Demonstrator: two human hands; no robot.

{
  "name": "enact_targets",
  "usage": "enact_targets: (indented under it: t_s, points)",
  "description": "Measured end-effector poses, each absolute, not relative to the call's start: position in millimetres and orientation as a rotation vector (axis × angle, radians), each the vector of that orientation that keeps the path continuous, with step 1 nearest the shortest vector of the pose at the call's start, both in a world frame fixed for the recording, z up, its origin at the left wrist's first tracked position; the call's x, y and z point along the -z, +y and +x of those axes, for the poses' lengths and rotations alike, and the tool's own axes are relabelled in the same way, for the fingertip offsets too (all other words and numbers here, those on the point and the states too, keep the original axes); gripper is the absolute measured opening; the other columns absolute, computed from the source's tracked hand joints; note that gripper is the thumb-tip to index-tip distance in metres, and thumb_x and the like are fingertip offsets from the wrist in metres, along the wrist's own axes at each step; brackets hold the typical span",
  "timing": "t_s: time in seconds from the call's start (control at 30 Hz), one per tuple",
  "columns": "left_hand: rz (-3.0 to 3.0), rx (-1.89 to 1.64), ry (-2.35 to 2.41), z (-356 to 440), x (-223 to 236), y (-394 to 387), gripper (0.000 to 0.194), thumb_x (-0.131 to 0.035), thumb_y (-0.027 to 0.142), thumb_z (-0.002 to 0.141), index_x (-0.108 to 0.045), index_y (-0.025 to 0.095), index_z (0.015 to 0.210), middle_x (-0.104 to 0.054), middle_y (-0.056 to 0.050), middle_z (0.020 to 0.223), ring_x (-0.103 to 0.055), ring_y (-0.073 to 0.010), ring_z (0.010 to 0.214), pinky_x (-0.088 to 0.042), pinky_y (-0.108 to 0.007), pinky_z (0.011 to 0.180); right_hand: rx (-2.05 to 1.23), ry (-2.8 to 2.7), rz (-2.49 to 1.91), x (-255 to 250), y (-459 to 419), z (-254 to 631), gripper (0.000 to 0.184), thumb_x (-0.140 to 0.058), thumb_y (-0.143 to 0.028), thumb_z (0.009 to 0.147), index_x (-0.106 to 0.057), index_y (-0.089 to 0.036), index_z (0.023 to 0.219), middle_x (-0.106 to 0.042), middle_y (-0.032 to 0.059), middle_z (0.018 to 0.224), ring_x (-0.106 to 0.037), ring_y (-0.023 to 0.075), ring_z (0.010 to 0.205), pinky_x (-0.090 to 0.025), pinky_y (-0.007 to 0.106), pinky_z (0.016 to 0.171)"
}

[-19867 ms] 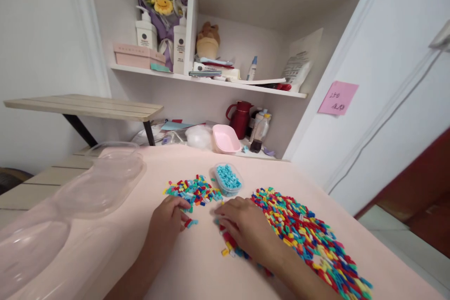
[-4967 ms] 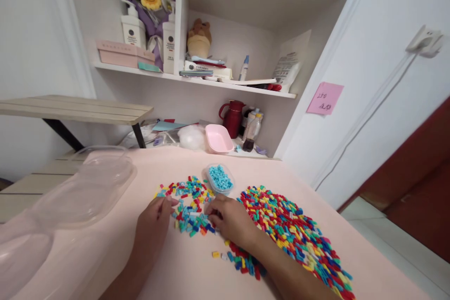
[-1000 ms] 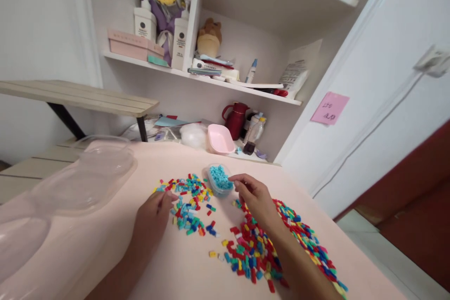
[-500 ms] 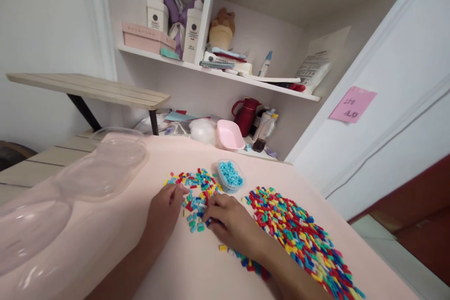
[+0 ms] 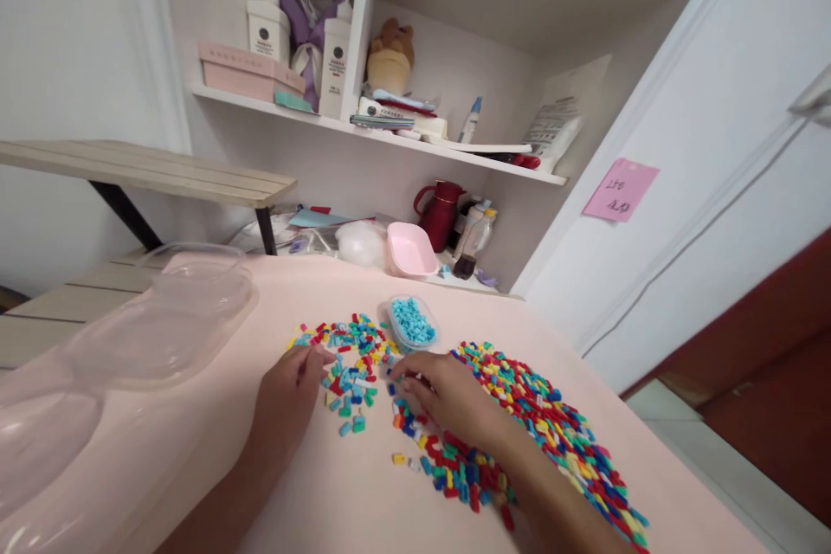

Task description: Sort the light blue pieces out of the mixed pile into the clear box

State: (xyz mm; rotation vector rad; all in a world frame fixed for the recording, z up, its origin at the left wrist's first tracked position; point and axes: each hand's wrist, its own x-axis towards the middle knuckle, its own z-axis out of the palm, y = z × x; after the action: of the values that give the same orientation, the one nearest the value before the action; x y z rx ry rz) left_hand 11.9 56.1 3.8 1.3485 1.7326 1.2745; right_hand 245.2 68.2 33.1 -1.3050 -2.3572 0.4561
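My left hand rests at the left edge of a small spread of coloured plastic building bricks. Its fingers are curled together, and whatever they may hold is hidden. Over the gap between this spread and a larger heap of mixed bricks is my right hand, palm down, with bent fingers and the thumb apart. Nothing can be seen in its grasp; a dark blue brick lies by the fingertips. Just beyond the hands stands a clear tub holding light blue bricks.
Clear plastic trays lie along the left of the pink tabletop. At the back are a pink basin, a dark red jug and bottles. A slatted wooden stand is at back left, with shelves above.
My right hand has drawn away to the right from the small spread, its fingers loosening and uncovering bricks below. The left hand keeps its place by the bricks. The whole view has shifted slightly.
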Motion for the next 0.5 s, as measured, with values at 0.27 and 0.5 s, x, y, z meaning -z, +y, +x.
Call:
enact_targets:
  t_s: [0.27,0.5]
  points:
    - [1.370,-1.279,1.724,12,-2,57,0.034,-0.045,0.045,0.081,-0.070,0.023,0.077,-0.074,-0.002,0.080,-0.067,-0.0215,0.079,-0.047,-0.030,0.076,-0.459,-2.307,-1.295,-37,69,248,0.027,-0.055,-0.012,0.083,-0.072,-0.029,0.095,-0.072,-0.0002,0.097,-0.065,0.0183,0.085,-0.047,0.027,0.077]
    - [1.404,-1.297,1.722,11,7,60,0.034,-0.043,0.045,0.083,-0.069,0.023,0.080,-0.074,-0.002,0.087,-0.067,-0.0212,0.081,-0.048,-0.031,0.076,-0.539,-2.398,-0.932,-26,50,216,0.026,-0.058,-0.013,0.084,-0.069,-0.026,0.104,-0.065,0.0028,0.104,-0.062,0.0146,0.093,-0.046,0.024,0.084]
